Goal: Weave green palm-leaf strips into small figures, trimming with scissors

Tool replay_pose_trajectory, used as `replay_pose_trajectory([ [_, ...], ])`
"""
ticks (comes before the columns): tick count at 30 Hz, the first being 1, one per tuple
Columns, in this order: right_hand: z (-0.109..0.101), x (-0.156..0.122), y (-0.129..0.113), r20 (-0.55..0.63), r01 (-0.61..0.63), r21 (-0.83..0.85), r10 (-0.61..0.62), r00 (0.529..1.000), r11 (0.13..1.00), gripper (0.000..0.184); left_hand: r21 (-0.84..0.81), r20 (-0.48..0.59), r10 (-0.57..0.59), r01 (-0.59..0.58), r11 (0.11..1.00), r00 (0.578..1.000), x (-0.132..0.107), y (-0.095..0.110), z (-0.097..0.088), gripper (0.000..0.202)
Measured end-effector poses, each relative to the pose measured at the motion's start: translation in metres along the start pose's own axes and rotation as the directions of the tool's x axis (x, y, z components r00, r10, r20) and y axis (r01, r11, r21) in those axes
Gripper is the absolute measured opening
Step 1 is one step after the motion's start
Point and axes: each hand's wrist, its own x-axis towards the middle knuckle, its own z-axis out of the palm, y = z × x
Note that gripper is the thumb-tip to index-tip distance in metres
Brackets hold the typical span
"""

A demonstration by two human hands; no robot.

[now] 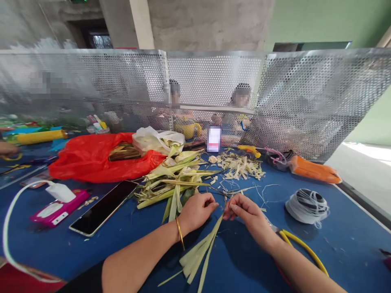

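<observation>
My right hand (pixel 247 213) pinches the gathered upper end of a fan of pale green dried leaf strips (pixel 200 254), which spread down toward me over the blue table. Just left of it, my left hand (pixel 198 211) has its thumb and forefinger pressed together; anything between them is too small to make out. A gold bangle (pixel 180 233) circles the left wrist. Under my right forearm lie scissors with yellow handles (pixel 316 254), partly hidden. Behind my hands sits a loose heap of dried leaves (pixel 174 183), with thin pale threads (pixel 262 193) scattered to its right.
A spool of white thread (pixel 307 206) stands right, near an orange packet (pixel 314 169). Leaf scraps (pixel 241 165) lie behind. At left are a red plastic bag (pixel 88 158), a phone (pixel 104 209) and a magenta device (pixel 59 209) with a white cable. A perforated metal screen (pixel 210 73) closes the back.
</observation>
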Motion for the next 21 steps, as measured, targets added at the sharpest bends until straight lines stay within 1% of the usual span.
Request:
replay_pose_trajectory([
  [2, 0.000, 0.000, -0.002, -0.024, 0.012, 0.007, -0.012, 1.000, 1.000, 0.022, -0.206, 0.046, -0.043, 0.051, 0.977, 0.998, 0.001, 0.001, -0.002, 0.021],
  [3, 0.000, 0.000, -0.003, -0.027, 0.013, 0.006, -0.013, 1.000, 1.000, 0.022, -0.325, 0.079, -0.069, 0.091, 0.941, 0.995, 0.001, 0.002, -0.002, 0.021],
  [5, 0.001, 0.000, -0.005, -0.028, 0.015, 0.003, -0.014, 0.999, 1.000, 0.023, -0.518, 0.149, -0.104, 0.167, 0.839, 0.983, 0.001, 0.003, 0.000, 0.021],
  [8, 0.002, 0.000, -0.006, -0.027, 0.022, -0.018, -0.023, 0.999, 1.000, 0.025, -0.687, 0.245, -0.063, 0.219, 0.693, 0.967, 0.000, 0.003, 0.004, 0.023],
  [9, 0.002, 0.000, -0.006, -0.026, 0.024, -0.029, -0.024, 0.999, 0.999, 0.025, -0.715, 0.267, -0.048, 0.231, 0.660, 0.963, -0.001, 0.002, 0.006, 0.025],
  [10, 0.002, 0.001, -0.006, -0.022, 0.024, -0.044, -0.025, 0.999, 0.999, 0.025, -0.727, 0.276, -0.039, 0.236, 0.645, 0.960, -0.001, 0.002, 0.007, 0.026],
  [11, 0.002, 0.001, -0.005, -0.015, 0.025, -0.064, -0.026, 1.000, 0.998, 0.025, -0.723, 0.272, -0.036, 0.229, 0.652, 0.962, -0.001, 0.001, 0.008, 0.027],
  [14, 0.003, 0.001, -0.001, 0.004, 0.013, -0.148, -0.012, 1.000, 0.989, 0.023, -0.641, 0.228, -0.039, 0.180, 0.746, 0.973, -0.001, 0.001, 0.009, 0.025],
  [16, 0.004, 0.001, 0.003, -0.007, -0.007, -0.206, 0.005, 1.000, 0.979, 0.022, -0.591, 0.215, -0.037, 0.160, 0.791, 0.976, -0.001, 0.001, 0.009, 0.023],
  [19, 0.007, 0.000, 0.006, -0.029, -0.023, -0.288, 0.015, 0.999, 0.957, 0.023, -0.560, 0.230, -0.055, 0.178, 0.809, 0.972, -0.001, 0.000, 0.009, 0.021],
  [21, 0.008, 0.000, 0.005, -0.029, -0.029, -0.312, 0.021, 0.999, 0.950, 0.025, -0.548, 0.231, -0.068, 0.187, 0.815, 0.971, -0.001, 0.000, 0.008, 0.020],
])
